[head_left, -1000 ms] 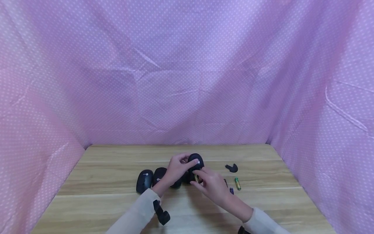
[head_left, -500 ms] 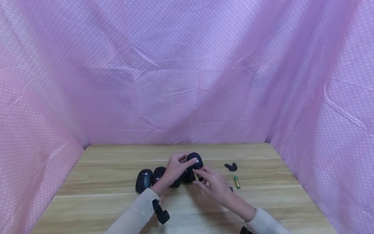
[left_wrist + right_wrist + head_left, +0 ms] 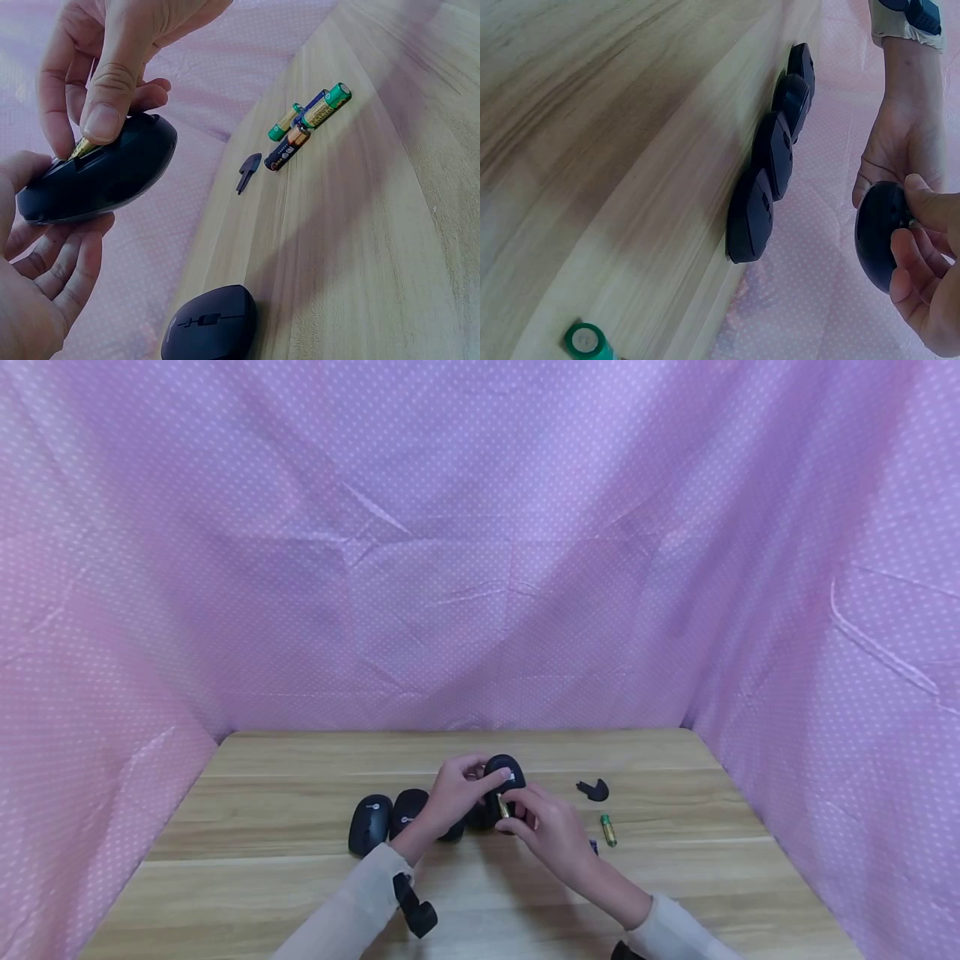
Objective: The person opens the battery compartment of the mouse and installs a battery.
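Mouse point(image 3: 504, 764) at lower centre of the head view is held by the left grip point(image 3: 454, 793), probably to steady it for the battery point(image 3: 503, 808) pinched aslant in the right grip point(image 3: 553, 831), with cover point(image 3: 597, 790) and spare battery point(image 3: 608, 831) farther right, seemingly for easy reach.

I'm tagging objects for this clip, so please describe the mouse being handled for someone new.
On the wooden table, a row of black mice stretches left from the middle. At the row's right end, the left hand holds the handled mouse, where the right hand pinches a gold battery. Unlike its neighbours, it is lifted off the table.
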Available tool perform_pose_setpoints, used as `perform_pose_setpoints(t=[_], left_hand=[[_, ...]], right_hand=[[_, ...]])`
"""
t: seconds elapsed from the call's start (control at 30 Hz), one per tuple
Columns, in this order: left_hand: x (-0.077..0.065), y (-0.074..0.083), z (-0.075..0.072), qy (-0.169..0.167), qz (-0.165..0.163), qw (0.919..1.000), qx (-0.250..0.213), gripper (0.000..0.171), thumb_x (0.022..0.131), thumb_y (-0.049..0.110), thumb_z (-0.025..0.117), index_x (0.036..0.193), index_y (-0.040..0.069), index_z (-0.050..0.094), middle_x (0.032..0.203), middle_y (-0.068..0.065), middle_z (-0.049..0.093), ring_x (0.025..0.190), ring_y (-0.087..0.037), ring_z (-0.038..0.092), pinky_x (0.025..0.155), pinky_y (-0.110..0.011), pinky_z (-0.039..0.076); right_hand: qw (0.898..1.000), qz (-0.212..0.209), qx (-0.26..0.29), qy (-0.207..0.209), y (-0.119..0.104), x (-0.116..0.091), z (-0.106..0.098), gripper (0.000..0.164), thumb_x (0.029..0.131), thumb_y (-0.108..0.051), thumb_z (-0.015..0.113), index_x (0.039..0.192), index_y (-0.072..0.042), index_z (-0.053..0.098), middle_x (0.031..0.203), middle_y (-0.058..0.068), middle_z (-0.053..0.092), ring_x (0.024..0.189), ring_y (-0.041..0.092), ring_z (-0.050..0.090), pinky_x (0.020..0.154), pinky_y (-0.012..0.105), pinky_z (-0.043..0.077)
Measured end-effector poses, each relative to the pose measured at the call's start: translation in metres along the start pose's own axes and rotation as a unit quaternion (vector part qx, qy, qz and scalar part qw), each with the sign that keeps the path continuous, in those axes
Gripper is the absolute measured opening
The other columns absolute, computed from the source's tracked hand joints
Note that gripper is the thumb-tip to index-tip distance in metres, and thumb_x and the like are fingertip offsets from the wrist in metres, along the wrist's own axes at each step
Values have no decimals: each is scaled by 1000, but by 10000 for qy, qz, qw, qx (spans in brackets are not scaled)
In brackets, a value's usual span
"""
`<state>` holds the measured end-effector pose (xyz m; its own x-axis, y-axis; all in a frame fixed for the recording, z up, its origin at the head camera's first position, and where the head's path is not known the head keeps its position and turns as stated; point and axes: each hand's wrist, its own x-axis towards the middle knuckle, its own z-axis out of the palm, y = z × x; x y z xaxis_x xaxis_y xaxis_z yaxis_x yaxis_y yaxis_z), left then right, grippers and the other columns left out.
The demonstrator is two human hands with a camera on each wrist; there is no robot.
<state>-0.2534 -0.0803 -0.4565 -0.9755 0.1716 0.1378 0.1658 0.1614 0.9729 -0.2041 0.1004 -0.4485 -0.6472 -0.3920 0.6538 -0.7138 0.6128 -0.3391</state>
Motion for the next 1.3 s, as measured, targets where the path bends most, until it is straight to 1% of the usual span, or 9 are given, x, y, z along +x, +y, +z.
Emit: perform_pose_setpoints(t=[0.1,0.23,0.33,0.47,0.63,0.83,1.07,1.2,1.3], left_hand=[[-2,1,-1,21,-13,10000,-18,30,93,28,75,113,6,73,85,-6,68,67,-11,61,66,-38,61],[-3,3,-1,151,-73,9998,-87,34,92,30,77,115,5,72,84,-5,65,66,-11,63,69,-43,62],[-3,4,-1,259,-103,9995,-142,35,92,29,77,116,5,72,82,-4,66,65,-11,64,67,-36,62],[-2,3,-1,353,-130,9991,-202,35,91,28,78,116,5,72,81,-4,68,63,-11,66,63,-25,59],[-3,2,-1,479,-131,9983,-297,34,92,28,77,115,4,72,83,-7,69,66,-11,67,64,-24,60],[-3,0,-2,475,-162,9983,-292,35,92,28,77,116,4,72,86,-10,71,68,-12,68,67,-27,62],[-1,2,-6,639,-138,9975,-253,37,91,29,77,117,4,71,86,-9,71,68,-12,67,66,-27,62],[0,1,-7,684,-85,9973,-255,35,91,28,78,116,4,72,85,-9,70,69,-11,66,65,-27,61],[0,-1,-5,629,-70,9975,-317,34,90,27,79,114,3,73,84,-9,69,68,-11,66,65,-27,62]], right_hand=[[9998,198,31,-50,-3,0,-1,29,73,-14,91,95,-7,74,73,-5,60,60,0,53,53,7,42],[9977,656,100,-115,-7,0,-3,23,76,-9,89,93,-7,74,74,-5,62,64,-2,54,54,11,48],[9955,941,92,-106,-10,1,-4,21,77,-6,87,92,-8,73,74,-4,62,64,0,55,54,13,49],[9936,1131,18,-76,-12,2,-4,19,77,-1,84,89,-8,71,74,-2,62,63,7,59,54,13,49],[9919,1264,-52,-91,-13,2,-4,18,76,0,83,86,-8,69,75,0,61,65,10,61,54,13,47],[9930,1176,-75,-54,-11,2,-3,19,76,-2,84,86,-9,70,75,-2,61,64,7,61,54,13,47],[9926,1197,215,-41,-8,1,-5,18,73,2,80,85,-7,70,73,3,61,61,9,58,53,13,48],[9928,1195,13,-129,-7,1,-6,17,72,0,80,80,-8,69,71,1,60,60,10,57,53,14,46],[9907,1324,-172,-266,-8,2,-6,17,73,-4,84,81,-9,68,72,-2,60,60,8,56,53,13,45]])
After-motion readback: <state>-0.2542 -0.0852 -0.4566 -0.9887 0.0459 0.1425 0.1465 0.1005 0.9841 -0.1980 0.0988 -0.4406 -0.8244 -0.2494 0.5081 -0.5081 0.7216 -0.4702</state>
